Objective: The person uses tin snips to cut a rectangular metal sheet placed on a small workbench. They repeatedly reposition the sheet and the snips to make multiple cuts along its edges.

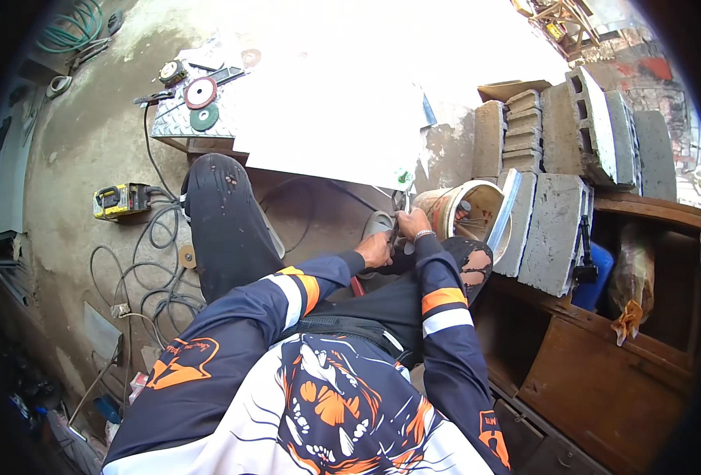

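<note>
Between my knees, beside the bright table's near edge, both hands are close together. My left hand is closed, its fingers curled round something too small to make out. My right hand, with a bracelet at the wrist, grips a grey metal tool that points up toward the table edge. The tool's exact kind does not show clearly. A small green thing sits just beyond its tip at the table's corner. Below my left hand a red bar-like piece shows, partly hidden by my arm and leg.
The overexposed white table holds a tape measure and abrasive discs. A bucket stands right of my hands, before stacked concrete blocks. Cables and a yellow-black boxy device lie on the left floor.
</note>
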Action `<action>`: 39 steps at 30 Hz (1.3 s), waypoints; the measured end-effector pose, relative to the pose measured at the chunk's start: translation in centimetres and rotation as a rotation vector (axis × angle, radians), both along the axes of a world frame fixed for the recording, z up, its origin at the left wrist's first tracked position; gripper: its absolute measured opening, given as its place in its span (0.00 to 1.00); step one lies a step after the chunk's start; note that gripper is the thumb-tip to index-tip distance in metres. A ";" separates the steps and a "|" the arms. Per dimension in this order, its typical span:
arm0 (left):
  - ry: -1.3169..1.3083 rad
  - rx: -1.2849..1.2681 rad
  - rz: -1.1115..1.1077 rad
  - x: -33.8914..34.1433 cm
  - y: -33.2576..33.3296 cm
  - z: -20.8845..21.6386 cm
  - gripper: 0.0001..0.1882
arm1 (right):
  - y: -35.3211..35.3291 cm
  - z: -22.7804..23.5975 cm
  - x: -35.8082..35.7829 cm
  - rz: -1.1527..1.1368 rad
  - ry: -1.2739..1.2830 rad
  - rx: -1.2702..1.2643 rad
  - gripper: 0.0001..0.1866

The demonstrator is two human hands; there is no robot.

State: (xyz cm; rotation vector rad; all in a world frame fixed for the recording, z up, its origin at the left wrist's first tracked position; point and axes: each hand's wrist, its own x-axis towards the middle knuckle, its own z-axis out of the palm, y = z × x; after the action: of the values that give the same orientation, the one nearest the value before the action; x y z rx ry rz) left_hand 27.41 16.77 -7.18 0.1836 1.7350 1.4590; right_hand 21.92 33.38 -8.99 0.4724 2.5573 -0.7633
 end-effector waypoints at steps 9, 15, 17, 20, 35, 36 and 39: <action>0.256 0.020 -0.035 1.1 2.6 -2.6 0.17 | 1.4 -1.3 0.4 0.050 -0.061 -0.052 0.16; 0.301 -0.090 -0.203 -0.6 1.3 -1.0 0.16 | 0.4 -0.7 1.0 0.102 -0.057 0.002 0.15; 0.430 -0.221 -0.362 -2.5 0.7 -0.1 0.14 | -0.1 0.1 0.7 0.124 -0.033 0.064 0.15; 0.470 -0.393 -0.273 -8.2 -1.6 3.8 0.14 | 2.1 -2.4 1.6 -0.021 -0.109 0.026 0.18; 0.334 -0.946 -0.185 -22.4 -3.1 2.2 0.62 | 0.4 2.7 -1.7 0.253 -0.423 0.317 0.18; 0.330 -0.943 -0.195 -22.4 -3.0 2.5 0.62 | 2.0 2.0 -2.2 0.336 -0.556 0.291 0.17; 0.340 -0.921 -0.155 -22.5 -3.9 1.8 0.63 | -0.1 5.3 -7.1 1.442 -0.753 0.470 0.15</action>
State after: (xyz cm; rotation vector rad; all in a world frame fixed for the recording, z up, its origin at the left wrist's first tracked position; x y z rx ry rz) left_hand 4.88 12.83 -5.35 0.0653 2.4267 0.4249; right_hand 14.80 33.31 -3.67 -0.7892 1.6423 0.4714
